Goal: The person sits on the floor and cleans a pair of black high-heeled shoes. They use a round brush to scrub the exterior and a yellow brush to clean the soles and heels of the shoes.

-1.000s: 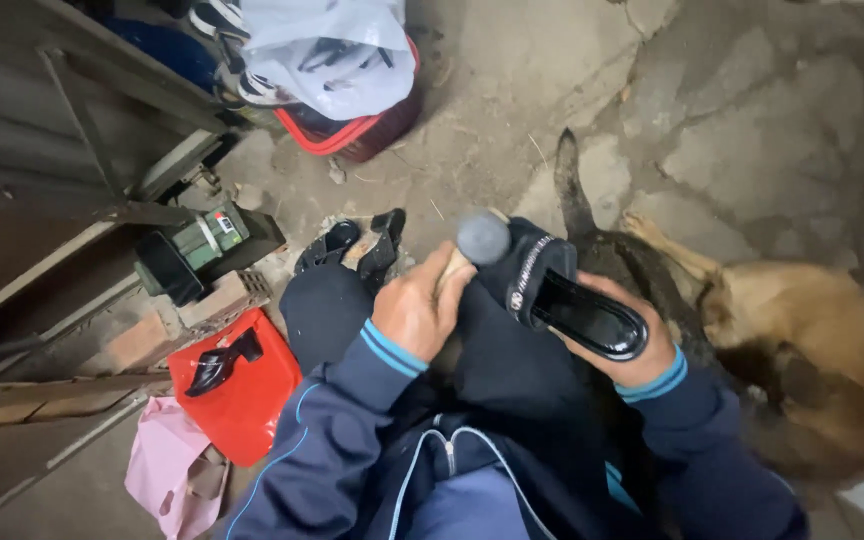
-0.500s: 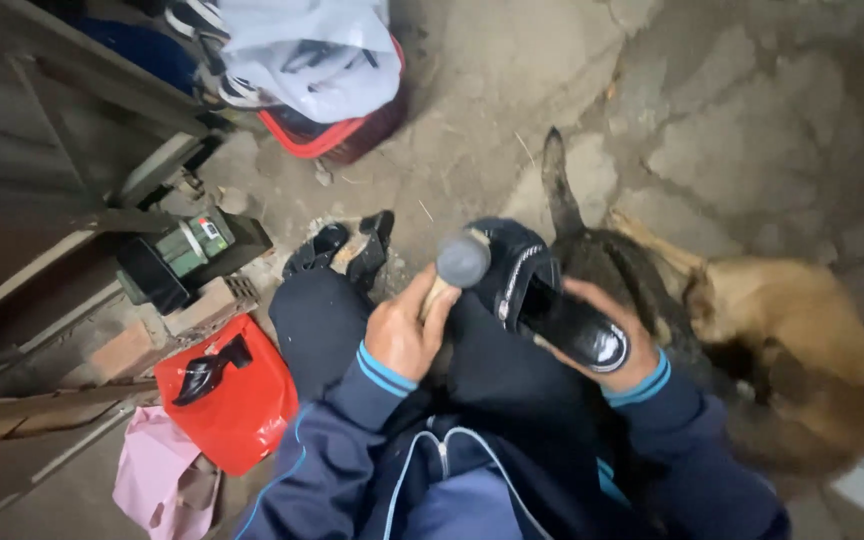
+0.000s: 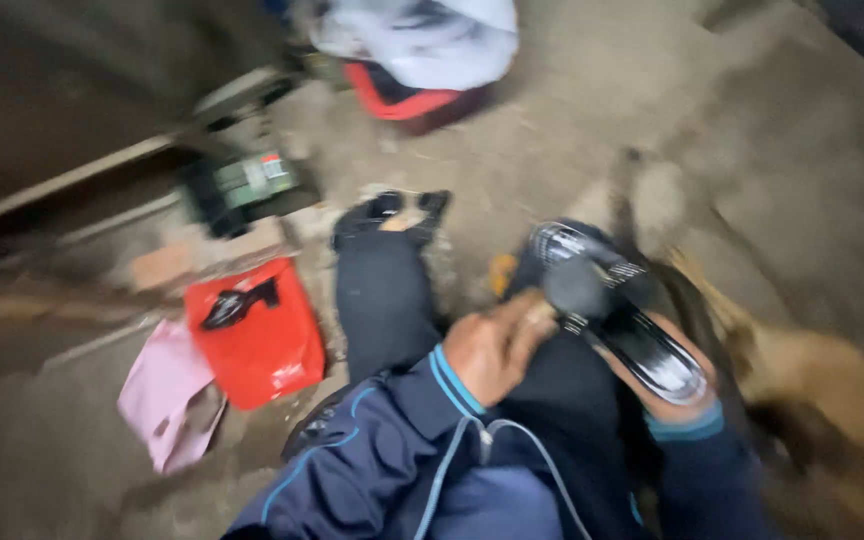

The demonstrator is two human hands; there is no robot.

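The person sat on the concrete floor [image 3: 572, 90], a black shoe [image 3: 617, 315] resting over the lap. The right hand [image 3: 677, 395] cradled the shoe from beneath, fingers wrapped around its sole. The left hand [image 3: 492, 345] was clenched on a grey round-headed tool [image 3: 574, 287] pressed against the shoe's upper, though blur hid the details. A tan dog [image 3: 822, 400] lay just beside the right arm. Toward the floor's left side lay a red bag [image 3: 252, 335], a pink cloth [image 3: 167, 395] and a green box [image 3: 247, 180].
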